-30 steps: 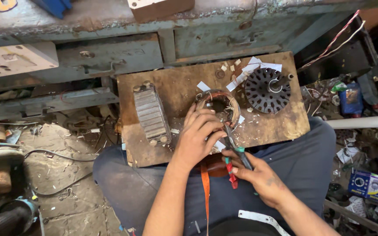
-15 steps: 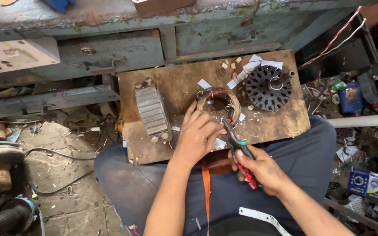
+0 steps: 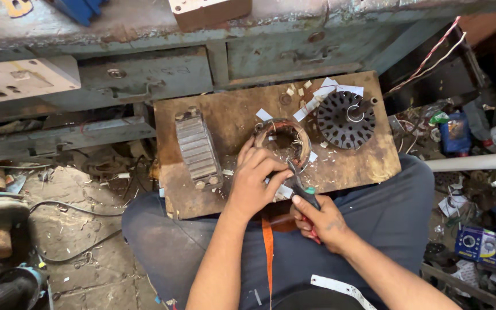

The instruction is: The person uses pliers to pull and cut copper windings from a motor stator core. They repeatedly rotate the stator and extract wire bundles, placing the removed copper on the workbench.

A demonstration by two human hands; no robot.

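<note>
While the left hand [image 3: 254,183] grips the copper coil [image 3: 282,140] and the right hand [image 3: 320,221] squeezes pliers [image 3: 301,189], a slip might nick wire.

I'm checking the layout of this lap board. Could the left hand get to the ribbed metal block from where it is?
Probably yes. The left hand rests on the copper coil, and the ribbed metal block lies just beside it on the same wooden board, with only bare wood and small scraps between them.

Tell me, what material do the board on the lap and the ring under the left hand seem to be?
The board looks like worn, stained brown wood, matte, with chipped edges. The ring under the left hand seems to be reddish copper wire, glossy, wound in coils; what lies beneath them is hidden.
</note>
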